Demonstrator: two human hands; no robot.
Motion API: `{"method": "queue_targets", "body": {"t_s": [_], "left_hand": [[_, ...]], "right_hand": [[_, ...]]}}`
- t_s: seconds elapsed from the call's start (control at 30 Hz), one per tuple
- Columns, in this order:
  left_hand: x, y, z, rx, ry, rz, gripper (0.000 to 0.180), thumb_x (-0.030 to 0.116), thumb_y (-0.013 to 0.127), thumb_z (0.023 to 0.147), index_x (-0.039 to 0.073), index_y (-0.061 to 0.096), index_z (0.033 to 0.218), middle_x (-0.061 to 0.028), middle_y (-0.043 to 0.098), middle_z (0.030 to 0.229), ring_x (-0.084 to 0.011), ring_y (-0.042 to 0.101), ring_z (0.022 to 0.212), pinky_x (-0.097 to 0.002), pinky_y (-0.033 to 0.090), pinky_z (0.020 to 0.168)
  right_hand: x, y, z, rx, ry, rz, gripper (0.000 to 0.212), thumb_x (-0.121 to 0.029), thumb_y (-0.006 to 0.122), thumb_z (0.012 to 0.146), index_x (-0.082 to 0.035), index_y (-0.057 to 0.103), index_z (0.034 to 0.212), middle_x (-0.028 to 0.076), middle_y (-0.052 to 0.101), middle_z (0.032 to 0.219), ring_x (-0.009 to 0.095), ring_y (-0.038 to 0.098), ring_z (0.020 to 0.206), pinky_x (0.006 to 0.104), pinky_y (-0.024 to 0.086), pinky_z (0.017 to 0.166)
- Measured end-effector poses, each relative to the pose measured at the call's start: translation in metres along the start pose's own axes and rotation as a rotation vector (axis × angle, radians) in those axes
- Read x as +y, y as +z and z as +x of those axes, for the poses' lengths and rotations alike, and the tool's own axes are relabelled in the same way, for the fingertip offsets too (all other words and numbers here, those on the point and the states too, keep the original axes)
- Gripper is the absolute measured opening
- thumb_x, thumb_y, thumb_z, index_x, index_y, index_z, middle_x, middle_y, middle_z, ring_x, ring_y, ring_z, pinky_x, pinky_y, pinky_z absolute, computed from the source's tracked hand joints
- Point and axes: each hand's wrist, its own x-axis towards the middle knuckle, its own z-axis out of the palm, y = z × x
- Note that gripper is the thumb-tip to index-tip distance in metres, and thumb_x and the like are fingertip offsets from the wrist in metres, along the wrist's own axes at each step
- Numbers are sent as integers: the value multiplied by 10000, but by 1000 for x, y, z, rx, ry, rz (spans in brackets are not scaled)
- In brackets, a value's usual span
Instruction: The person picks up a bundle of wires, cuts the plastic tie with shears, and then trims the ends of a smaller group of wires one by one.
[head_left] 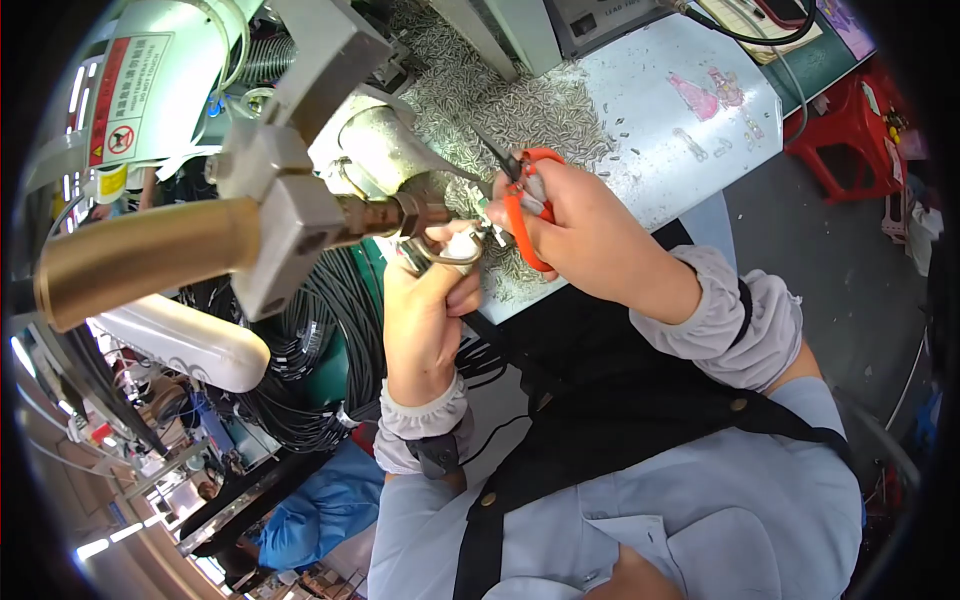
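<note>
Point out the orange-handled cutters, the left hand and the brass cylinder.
orange-handled cutters [517, 215]: head view, on the orange handle below the right hand's fingers.
left hand [420, 310]: head view, on the back of the hand.
brass cylinder [140, 255]: head view, on the middle of its barrel.

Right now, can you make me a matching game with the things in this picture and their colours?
Things:
1. snips
2. big tube on the machine
3. stool
4. cables

Colours:
A. black
B. orange handles
C. red
D. brass yellow

Pairs: 1-B, 2-D, 3-C, 4-A. The right hand holds the snips; the left hand holds a small metal part.
</note>
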Motion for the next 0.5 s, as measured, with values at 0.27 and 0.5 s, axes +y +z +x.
{"method": "queue_targets", "body": {"t_s": [0.27,0.5], "left_hand": [[-31,25,-33,231,338,284,134,71,478,871,-30,544,930,-58,578,790,-115,525,670,-220,427,611],[-41,37,-48,-46,58,405,171,91,448,891,-18,527,998,-56,566,765,-102,522,656,-219,425,605]], "right_hand": [[-3,-8,-32,183,-305,-322,103,-82,542,833,11,501,851,46,539,600,75,485,476,245,413,472],[-42,-12,-33,-257,305,275,125,-98,583,822,10,552,876,43,567,626,61,489,436,252,466,545]]}}
